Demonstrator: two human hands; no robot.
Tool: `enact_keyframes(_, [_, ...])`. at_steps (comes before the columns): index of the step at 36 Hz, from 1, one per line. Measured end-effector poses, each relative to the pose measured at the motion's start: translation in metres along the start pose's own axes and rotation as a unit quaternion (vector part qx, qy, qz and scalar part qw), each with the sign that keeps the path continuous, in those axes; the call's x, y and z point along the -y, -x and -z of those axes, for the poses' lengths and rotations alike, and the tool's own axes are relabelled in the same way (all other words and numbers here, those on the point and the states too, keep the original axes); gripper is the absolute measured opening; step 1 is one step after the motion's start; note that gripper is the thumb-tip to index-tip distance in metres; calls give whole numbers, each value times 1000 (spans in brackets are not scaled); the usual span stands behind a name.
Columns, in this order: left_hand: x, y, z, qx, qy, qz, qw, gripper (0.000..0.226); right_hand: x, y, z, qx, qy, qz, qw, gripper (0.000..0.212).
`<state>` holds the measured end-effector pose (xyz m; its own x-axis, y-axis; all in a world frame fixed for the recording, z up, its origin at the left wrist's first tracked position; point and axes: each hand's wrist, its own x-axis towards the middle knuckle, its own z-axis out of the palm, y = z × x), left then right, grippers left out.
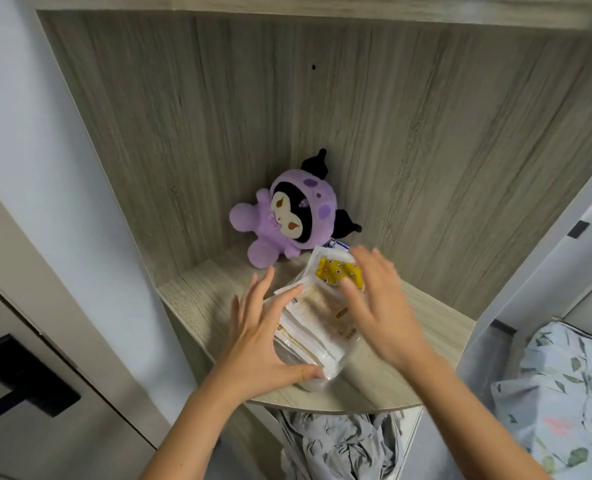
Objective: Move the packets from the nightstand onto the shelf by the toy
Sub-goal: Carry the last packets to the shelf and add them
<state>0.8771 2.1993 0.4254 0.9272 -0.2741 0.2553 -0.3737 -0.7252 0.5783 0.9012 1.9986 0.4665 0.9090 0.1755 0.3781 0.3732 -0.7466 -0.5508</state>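
Note:
A stack of clear packets (pixel 317 320) with beige contents lies on the wooden shelf (pixel 201 299), just in front of a purple plush toy (pixel 287 216) that leans in the back corner. A yellow patterned packet (pixel 336 271) lies on top at the far end. My left hand (pixel 260 337) rests against the stack's left side with its fingers spread and its thumb at the near corner. My right hand (pixel 381 306) hovers over the stack's right side with straight fingers, blurred by motion.
The shelf is a corner niche with wood-grain walls (pixel 426 150) and a board overhead. Crumpled grey fabric (pixel 343 445) fills the space below the shelf. A leaf-print pillow (pixel 564 393) lies at the right, and a door with a black handle (pixel 24 379) stands at the left.

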Motion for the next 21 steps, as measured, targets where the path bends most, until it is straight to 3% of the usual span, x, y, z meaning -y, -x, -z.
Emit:
enact_keyframes(2, [0,0,2,-21,-79,-27,996,100,-12,-27,10,-12,49,-7,999,60])
enact_keyframes(5, [-3,-2,3,-33,-132,-93,986,77,-26,-56,7,125,158,-6,979,52])
enact_keyframes(8, [-2,-2,2,6,-129,-82,988,71,-35,-60,-4,238,223,-36,945,49])
enact_keyframes(16, [7,-4,-2,57,-8,-45,997,63,-40,-32,-4,152,199,-73,965,63])
enact_keyframes(21, [11,-7,0,68,-49,-54,995,66,-37,-28,-1,150,192,-90,966,65])
